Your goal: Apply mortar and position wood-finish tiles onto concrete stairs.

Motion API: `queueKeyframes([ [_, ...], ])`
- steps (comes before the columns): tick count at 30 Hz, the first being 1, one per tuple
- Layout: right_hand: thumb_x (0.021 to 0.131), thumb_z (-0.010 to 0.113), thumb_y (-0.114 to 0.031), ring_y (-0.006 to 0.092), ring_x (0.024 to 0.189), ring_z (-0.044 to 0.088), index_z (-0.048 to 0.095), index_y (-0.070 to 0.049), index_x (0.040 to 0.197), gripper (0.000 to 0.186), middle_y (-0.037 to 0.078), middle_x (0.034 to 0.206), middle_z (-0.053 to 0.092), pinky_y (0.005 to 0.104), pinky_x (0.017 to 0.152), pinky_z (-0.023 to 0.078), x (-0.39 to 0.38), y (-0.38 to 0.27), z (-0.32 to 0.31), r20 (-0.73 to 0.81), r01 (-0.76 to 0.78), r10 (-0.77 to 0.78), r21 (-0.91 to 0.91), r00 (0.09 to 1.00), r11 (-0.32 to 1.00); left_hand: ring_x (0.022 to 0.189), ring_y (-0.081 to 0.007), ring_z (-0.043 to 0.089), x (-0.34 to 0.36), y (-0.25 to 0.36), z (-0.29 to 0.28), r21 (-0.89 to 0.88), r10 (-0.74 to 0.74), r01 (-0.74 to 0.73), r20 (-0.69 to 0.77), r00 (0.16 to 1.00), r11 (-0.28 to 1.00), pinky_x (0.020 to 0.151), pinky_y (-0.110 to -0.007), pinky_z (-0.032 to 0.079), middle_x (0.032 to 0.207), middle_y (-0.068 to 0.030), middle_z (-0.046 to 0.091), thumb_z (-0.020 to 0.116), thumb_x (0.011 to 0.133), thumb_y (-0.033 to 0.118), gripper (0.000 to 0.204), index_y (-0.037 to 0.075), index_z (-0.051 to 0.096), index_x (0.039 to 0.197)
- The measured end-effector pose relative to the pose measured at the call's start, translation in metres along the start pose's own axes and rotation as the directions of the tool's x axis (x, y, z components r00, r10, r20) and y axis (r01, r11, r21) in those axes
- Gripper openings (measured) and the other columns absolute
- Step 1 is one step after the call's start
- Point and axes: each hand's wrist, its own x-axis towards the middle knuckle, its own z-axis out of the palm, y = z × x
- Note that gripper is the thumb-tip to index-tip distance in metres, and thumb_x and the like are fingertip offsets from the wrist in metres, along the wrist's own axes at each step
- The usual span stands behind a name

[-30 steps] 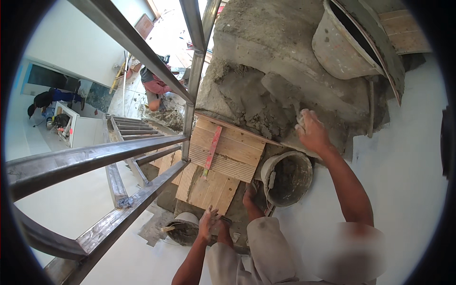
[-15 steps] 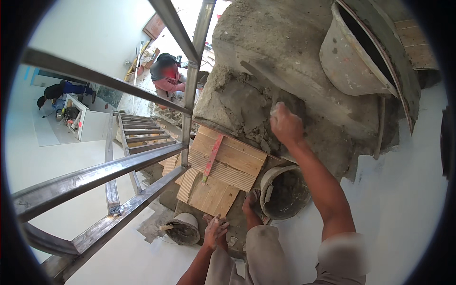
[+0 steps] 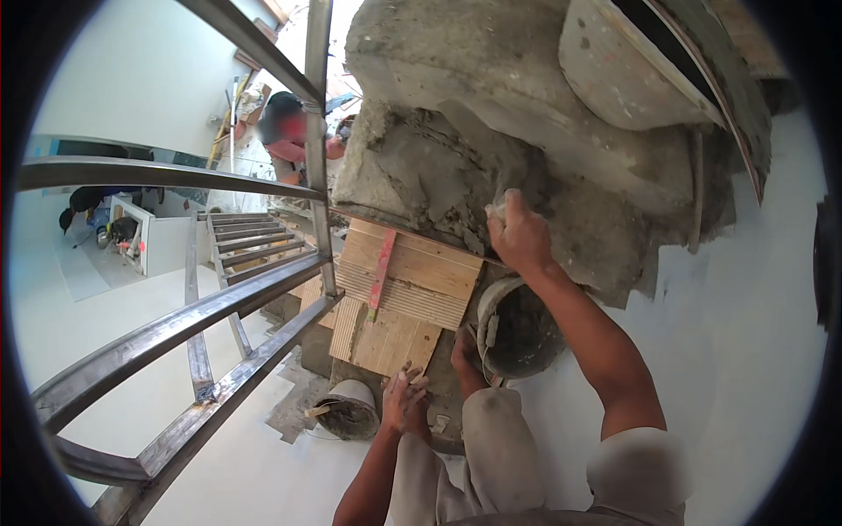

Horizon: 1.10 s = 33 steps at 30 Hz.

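My right hand [image 3: 522,235] is closed, gripping what looks like a trowel over wet grey mortar [image 3: 438,180] on a rough concrete step. The trowel's blade is hard to tell from the mortar. My left hand [image 3: 405,396] hangs in front of my left knee, its fingers stretched out and nothing in them. Just beyond it lie wood-look tiles [image 3: 405,340] on the step below, some showing ribbed faces. A narrow red bar [image 3: 382,270] rests across them. Beside my right forearm stands a mortar-stained bucket [image 3: 524,337]; a smaller bucket [image 3: 349,415] is left of my left hand.
A bare metal railing [image 3: 189,316] runs along the left, with a ladder-like metal frame [image 3: 250,241] behind it. Beyond it, below, a person in a pink sleeve [image 3: 289,149] is at work. A big stained tub [image 3: 614,66] sits on the upper step; a white wall [image 3: 702,351] borders the right.
The view has shifted, so the steps and tub sit further left and up. My right hand has moved nearer to me over the mortar, still closed. My left hand stays near my knee.
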Motion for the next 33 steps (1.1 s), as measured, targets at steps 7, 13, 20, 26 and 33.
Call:
queueKeyframes([
  [7,0.092,0.06,-0.018,0.0478,0.083,0.068,0.05,-0.004,0.11,0.025,0.023,0.096,0.07,0.0599,0.071,0.053,-0.049,0.011,0.017,0.165,0.039,-0.04,0.012,0.985,0.999,0.129,-0.0303,0.058,0.025,-0.007,0.02,0.111,-0.015,0.003,0.1,0.995,0.994,0.106,-0.041,0.047,0.148,-0.0157,0.052,0.057,0.101,0.054,0.078,0.005,0.034,0.157],
  [13,0.089,0.067,-0.02,0.0496,0.084,0.066,0.049,-0.005,0.112,0.033,0.025,0.088,0.068,0.061,0.072,0.05,-0.073,0.036,0.034,0.223,-0.013,0.045,-0.141,0.974,0.99,0.13,-0.0291,0.057,0.016,-0.018,0.014,0.167,-0.037,0.009,0.168,0.985,0.986,0.107,-0.042,0.046,0.149,-0.0161,0.052,0.06,0.1,0.051,0.078,0.004,0.033,0.157],
  [20,0.088,0.067,-0.022,0.0482,0.09,0.067,0.051,-0.007,0.113,0.033,0.024,0.091,0.07,0.0584,0.076,0.052,-0.101,0.053,0.008,0.184,-0.08,0.113,-0.176,0.976,0.981,0.128,-0.0249,0.059,-0.006,-0.033,-0.031,0.204,-0.14,0.117,0.1,0.985,0.972,0.104,-0.039,0.047,0.146,-0.0101,0.055,0.061,0.101,0.048,0.076,0.007,0.033,0.159],
  [26,0.089,0.067,-0.025,0.0493,0.09,0.066,0.051,-0.006,0.115,0.036,0.025,0.092,0.07,0.0583,0.078,0.051,-0.112,0.075,0.013,0.056,-0.155,0.165,-0.149,0.985,0.977,0.132,-0.0313,0.056,0.019,-0.033,-0.025,0.217,-0.114,0.091,0.098,0.989,0.972,0.108,-0.044,0.044,0.148,-0.0171,0.052,0.063,0.097,0.054,0.081,0.003,0.037,0.155],
  [33,0.092,0.063,-0.023,0.0468,0.092,0.068,0.053,-0.004,0.123,0.037,0.026,0.097,0.069,0.0571,0.081,0.053,-0.264,0.053,-0.024,0.093,-0.439,0.439,-0.024,0.894,0.898,0.129,-0.029,0.059,0.081,-0.019,0.036,0.439,-0.035,-0.054,0.193,0.98,0.897,0.105,-0.038,0.048,0.146,-0.0203,0.054,0.072,0.091,0.051,0.089,-0.001,0.038,0.154],
])
